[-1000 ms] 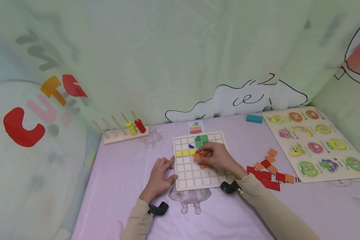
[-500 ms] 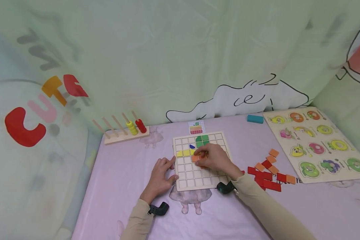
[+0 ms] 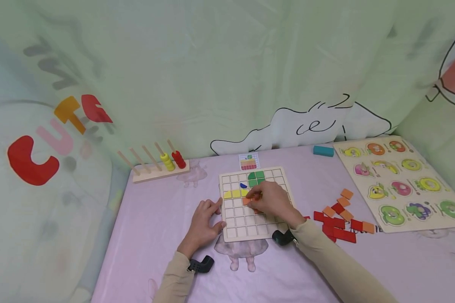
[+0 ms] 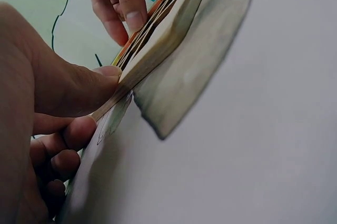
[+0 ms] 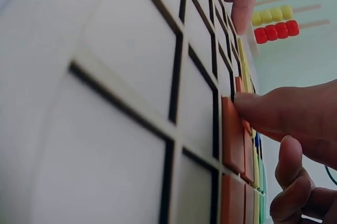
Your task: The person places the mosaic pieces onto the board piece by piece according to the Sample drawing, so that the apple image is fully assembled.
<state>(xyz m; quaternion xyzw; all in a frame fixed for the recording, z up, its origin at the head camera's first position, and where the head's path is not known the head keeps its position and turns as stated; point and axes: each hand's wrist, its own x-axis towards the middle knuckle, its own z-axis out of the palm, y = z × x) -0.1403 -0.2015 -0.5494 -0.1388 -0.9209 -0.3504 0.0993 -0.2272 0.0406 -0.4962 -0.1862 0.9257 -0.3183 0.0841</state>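
The light wooden grid board (image 3: 239, 221) lies on the pink-patterned cloth. My left hand (image 3: 204, 221) holds its left edge, with the thumb (image 4: 105, 71) on the rim and the other fingers curled beside it. My right hand (image 3: 274, 202) pinches an orange square tile (image 3: 246, 201) in a cell just below the yellow row. Other orange tiles are partly hidden beneath that hand. Yellow tiles (image 3: 234, 193) run across the board, with a small blue piece (image 3: 243, 185) above them. Green tiles (image 3: 259, 174) fill cells near the far edge.
Behind the board lies a pattern card (image 3: 248, 166). Loose red tiles (image 3: 339, 234) and orange tiles (image 3: 346, 194) are scattered to the right, by a fruit puzzle board (image 3: 409, 226). A teal block (image 3: 323, 151) is at the back; a peg stand (image 3: 160, 174) with yellow and red beads stands back left.
My right hand has brought the orange tile down into the cell, shifting slightly left and toward the near side. The left hand keeps its place on the edge.
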